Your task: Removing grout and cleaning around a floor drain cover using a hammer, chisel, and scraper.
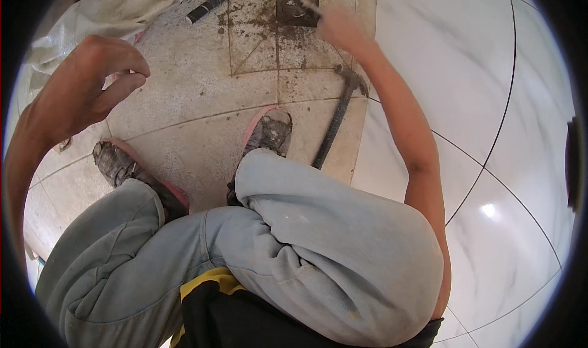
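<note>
The right hand (340, 26) reached to the square floor drain (296, 5), gripping a small tool there, blurred. A hammer (340, 112) lay just below the drain, within reach. The left hand (92, 82) hung empty, fingers loosely curled.

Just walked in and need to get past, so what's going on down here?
A person squats on a dusty tiled floor. Their right hand reaches out with a small tool, blurred, at a square floor drain ringed with dirt. The left hand is raised, fingers curled, holding nothing. A hammer lies on the floor beside the right foot, and a dark bar lies farther off.
</note>
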`<action>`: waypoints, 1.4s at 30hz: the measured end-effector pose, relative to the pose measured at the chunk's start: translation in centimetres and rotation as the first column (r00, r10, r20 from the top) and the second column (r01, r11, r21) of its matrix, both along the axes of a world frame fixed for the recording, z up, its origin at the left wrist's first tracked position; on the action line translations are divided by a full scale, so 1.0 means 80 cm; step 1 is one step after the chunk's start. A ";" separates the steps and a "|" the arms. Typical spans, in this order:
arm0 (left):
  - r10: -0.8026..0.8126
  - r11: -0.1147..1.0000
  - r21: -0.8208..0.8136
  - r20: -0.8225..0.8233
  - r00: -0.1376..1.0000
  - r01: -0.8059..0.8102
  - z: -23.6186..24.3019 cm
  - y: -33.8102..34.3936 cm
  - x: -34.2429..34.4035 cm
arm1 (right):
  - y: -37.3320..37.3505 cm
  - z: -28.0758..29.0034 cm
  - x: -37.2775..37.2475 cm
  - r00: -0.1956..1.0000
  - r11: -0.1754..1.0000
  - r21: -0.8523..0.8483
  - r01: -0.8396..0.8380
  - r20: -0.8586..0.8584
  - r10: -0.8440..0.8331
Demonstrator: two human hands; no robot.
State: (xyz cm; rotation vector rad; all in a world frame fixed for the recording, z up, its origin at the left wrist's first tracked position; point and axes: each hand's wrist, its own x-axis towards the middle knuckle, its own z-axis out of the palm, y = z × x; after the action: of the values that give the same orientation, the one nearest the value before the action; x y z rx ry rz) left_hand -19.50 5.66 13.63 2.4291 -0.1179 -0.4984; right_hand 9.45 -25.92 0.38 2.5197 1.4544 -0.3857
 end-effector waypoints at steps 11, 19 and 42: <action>-0.035 0.999 0.006 -0.032 0.999 0.035 -0.004 -0.003 0.006 | 0.028 -0.010 0.027 0.996 0.996 0.033 0.086 0.029 -0.087; -0.037 0.999 -0.017 -0.073 0.997 0.036 0.002 -0.002 0.011 | 0.003 -0.023 0.013 0.996 0.980 0.193 0.050 0.062 -0.063; -0.043 0.999 -0.016 -0.018 0.999 0.043 -0.012 0.001 0.007 | -0.001 -0.073 -0.032 0.899 0.867 0.396 0.301 0.184 -0.397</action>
State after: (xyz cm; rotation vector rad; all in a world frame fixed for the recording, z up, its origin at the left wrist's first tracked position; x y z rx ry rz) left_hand -18.93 5.72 12.71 2.4106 -0.1659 -0.5366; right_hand 6.92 -26.02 -5.44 2.9944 1.0365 0.1823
